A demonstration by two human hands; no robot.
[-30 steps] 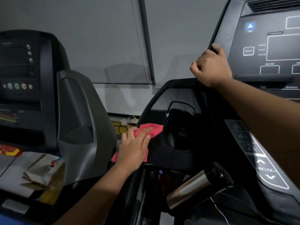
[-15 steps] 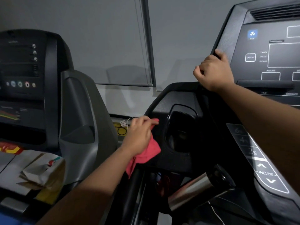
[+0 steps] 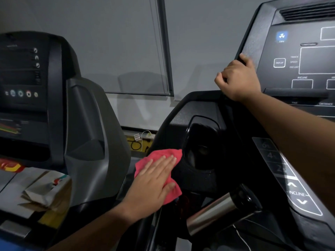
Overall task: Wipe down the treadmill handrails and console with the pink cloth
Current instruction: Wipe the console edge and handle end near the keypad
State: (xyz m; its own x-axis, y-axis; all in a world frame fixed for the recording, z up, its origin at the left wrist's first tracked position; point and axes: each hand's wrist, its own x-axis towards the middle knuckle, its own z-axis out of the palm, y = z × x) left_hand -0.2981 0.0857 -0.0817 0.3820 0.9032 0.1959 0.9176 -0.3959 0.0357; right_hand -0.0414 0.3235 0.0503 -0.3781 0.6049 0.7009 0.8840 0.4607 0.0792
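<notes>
L grip (image 3: 154, 180) lies flat w/ fingers straight and pressed together, palm down on the pink cloth (image 3: 164, 154), pushing it against the black housing at the console's lower left. The thumb sits over the cloth's lower part. The cloth's top-right corner touches the rim of the cup-holder recess (image 3: 201, 147); its left side reaches the housing's outer edge. Its lower corner sticks out under the thumb.

Just right of and below that hand, a shiny metal cylinder (image 3: 217, 212) juts out at a tilt, close to the cloth's lower corner but apart from it. Right of it runs the incline keypad (image 3: 297, 194), partly crossed by the R forearm.

Further up, R grip (image 3: 239, 78) has its fingers curled round the left edge of the console (image 3: 308, 69), thumb on the front face. That arm spans the space above the keypad, so room on that side is tight.

To the left, a second treadmill console (image 3: 27, 78) w/ grey side shroud stands beside the housing. Only a narrow gap lies btwn them, and the L forearm comes up through it. Crumpled papers (image 3: 47, 189) lie on that machine's tray.

Beyond the gap, a coiled cable (image 3: 136, 144) lies by the wall, w/ window blinds (image 3: 126, 51) above.
</notes>
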